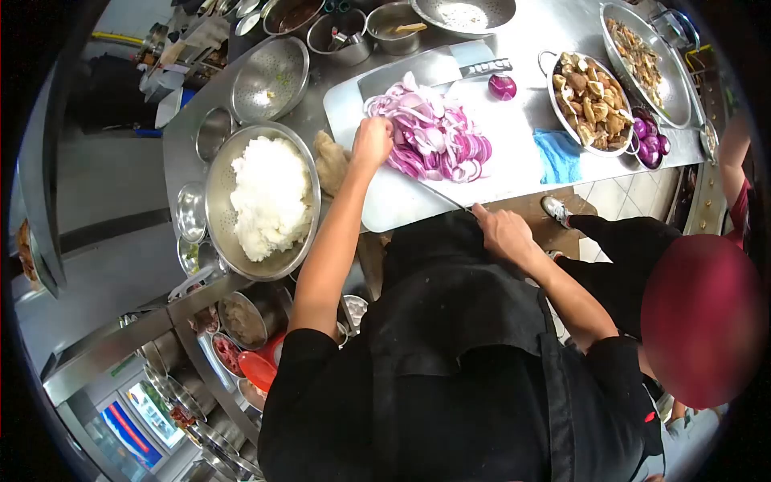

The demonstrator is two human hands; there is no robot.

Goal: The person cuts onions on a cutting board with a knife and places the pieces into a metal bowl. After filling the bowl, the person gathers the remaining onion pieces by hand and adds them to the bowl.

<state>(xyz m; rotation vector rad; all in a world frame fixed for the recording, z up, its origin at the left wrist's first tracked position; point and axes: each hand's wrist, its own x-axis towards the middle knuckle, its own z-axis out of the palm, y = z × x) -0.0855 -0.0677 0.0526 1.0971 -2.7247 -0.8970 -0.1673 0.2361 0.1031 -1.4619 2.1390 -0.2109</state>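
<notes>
A large heap of sliced red onion (430,132) covers the middle of the white cutting board (385,213). My left hand (373,143) is curled against the heap's left end; whatever its fingers hold is hidden. In my right hand (506,234), at the board's near edge, is a knife (444,195) whose thin blade points toward the onion. Behind the heap lies a cleaver (418,71) with a dark handle. One whole peeled red onion (503,87) sits at the board's right, near the cleaver's handle.
Left of the board stand a colander of white food (271,201) and a piece of ginger-like root (329,163). To the right are a blue cloth (557,157), a colander of mushrooms (593,103) and a bowl of red onions (649,145). Another person (699,321) stands at my right.
</notes>
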